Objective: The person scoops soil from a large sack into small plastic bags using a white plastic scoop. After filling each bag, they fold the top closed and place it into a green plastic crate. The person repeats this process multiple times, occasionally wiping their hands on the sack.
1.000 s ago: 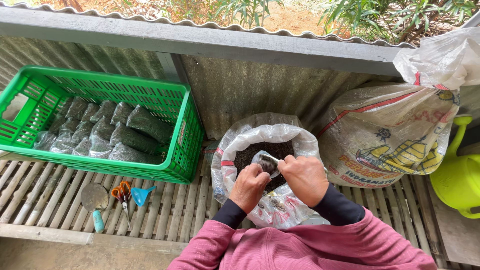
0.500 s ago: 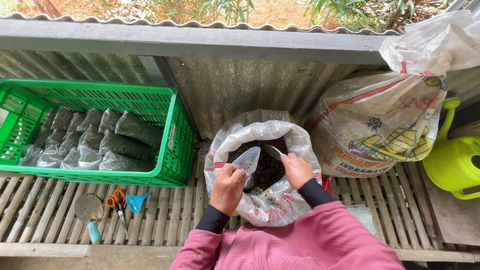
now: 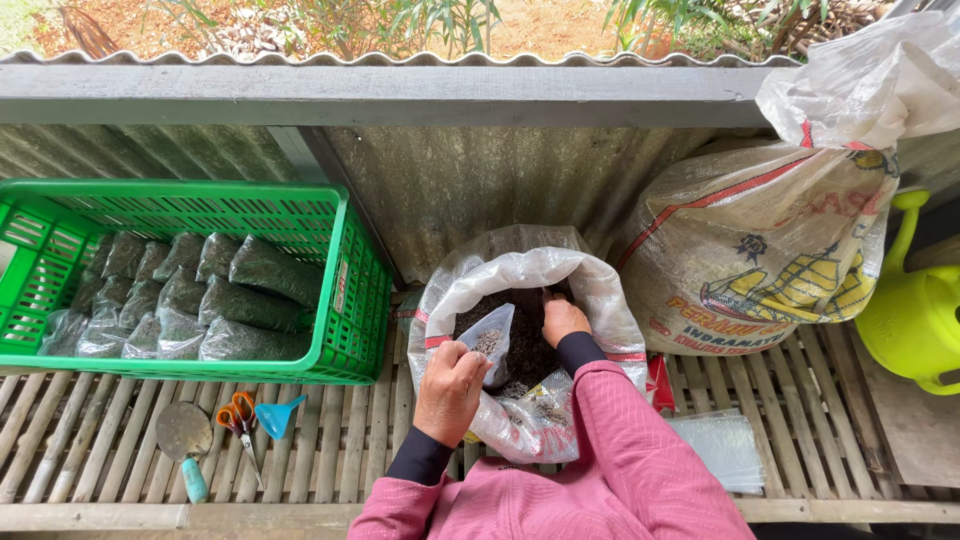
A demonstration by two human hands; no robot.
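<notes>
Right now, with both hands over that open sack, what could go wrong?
The small clear bag in the left hand hangs limp, so soil scooped by the right hand may miss its mouth. Spilled soil could fall through the gaps in the slatted bench. The open sack has a soft rim that could sag.

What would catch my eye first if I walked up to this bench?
Probably the bright green crate on the left, lined with small filled plastic bags. In the middle, an open white sack of dark soil: the left hand holds a small clear bag over it while the right hand reaches into the soil. A lime-green watering can sits at the far right.
</notes>
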